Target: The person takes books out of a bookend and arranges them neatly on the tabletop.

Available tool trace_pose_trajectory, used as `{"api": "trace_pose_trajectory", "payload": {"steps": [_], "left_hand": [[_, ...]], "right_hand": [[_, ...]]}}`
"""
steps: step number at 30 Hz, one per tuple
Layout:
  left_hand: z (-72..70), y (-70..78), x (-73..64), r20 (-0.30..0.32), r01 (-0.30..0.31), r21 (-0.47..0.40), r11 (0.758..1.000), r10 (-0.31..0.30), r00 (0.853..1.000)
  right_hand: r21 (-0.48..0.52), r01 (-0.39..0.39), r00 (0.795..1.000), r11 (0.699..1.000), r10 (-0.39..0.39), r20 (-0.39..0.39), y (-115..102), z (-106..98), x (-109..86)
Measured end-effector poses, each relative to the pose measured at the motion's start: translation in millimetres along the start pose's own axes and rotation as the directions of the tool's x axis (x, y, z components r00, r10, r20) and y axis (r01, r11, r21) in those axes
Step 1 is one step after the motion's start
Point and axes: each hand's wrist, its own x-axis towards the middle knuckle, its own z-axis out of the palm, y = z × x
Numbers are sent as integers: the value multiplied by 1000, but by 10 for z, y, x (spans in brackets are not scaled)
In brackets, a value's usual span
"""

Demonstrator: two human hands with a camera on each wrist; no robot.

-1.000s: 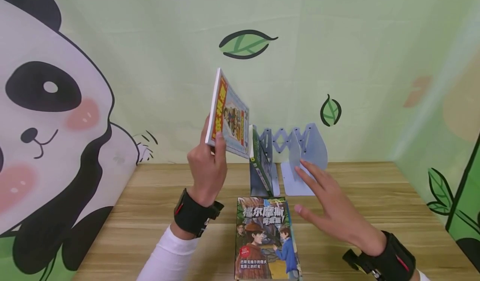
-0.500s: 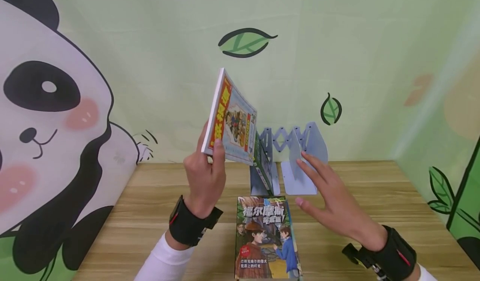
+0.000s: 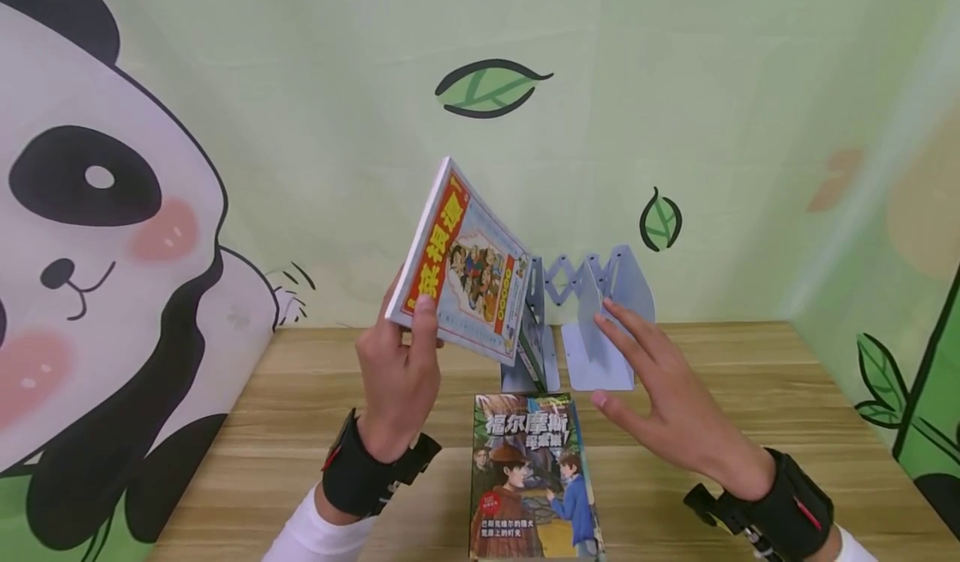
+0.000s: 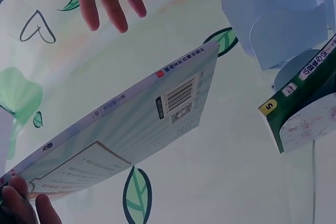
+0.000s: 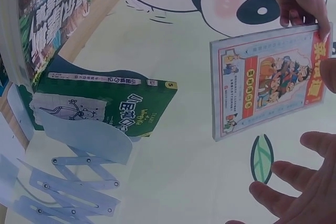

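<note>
My left hand [image 3: 401, 378] grips a thin light-blue book [image 3: 472, 274] by its lower left corner, thumb on the front cover. The book is raised above the table and tilted, its red and yellow title strip toward me. Its back cover with a barcode faces the left wrist view. In the head view it overlaps a green book [image 5: 105, 98], which stands in the left slot of a blue-grey expandable bookend [image 3: 618, 295]. My right hand [image 3: 667, 403] hovers in front of the bookend's right side, fingers spread, holding nothing.
A book with a detective cartoon cover [image 3: 532, 479] lies flat on the wooden table [image 3: 750, 429], close in front of the bookend. At least one more book edge shows beneath it. Behind the table hangs a green backdrop [image 3: 337, 128] with a panda print.
My left hand has moved down and slightly left. The light-blue book has lowered and turned, showing more of its front cover and hiding more of the green book. My right hand has barely moved.
</note>
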Motion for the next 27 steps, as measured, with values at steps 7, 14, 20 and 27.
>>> {"api": "trace_pose_trajectory", "payload": {"steps": [7,14,20,27], "left_hand": [[-68,6,-48,32,30,3,1000,-30,999],[-109,33,-72,89,134,-73,988,-127,988],[-122,51,-90,150,217,-147,965,-195,969],[-146,54,-108,212,319,-187,929,-279,936]], "right_hand": [[-8,0,1000,1000,0,-10,0,-35,8],[15,-43,999,999,43,-4,18,-26,9],[13,-56,998,998,56,3,43,5,10],[30,-57,998,998,57,11,69,60,22]]}}
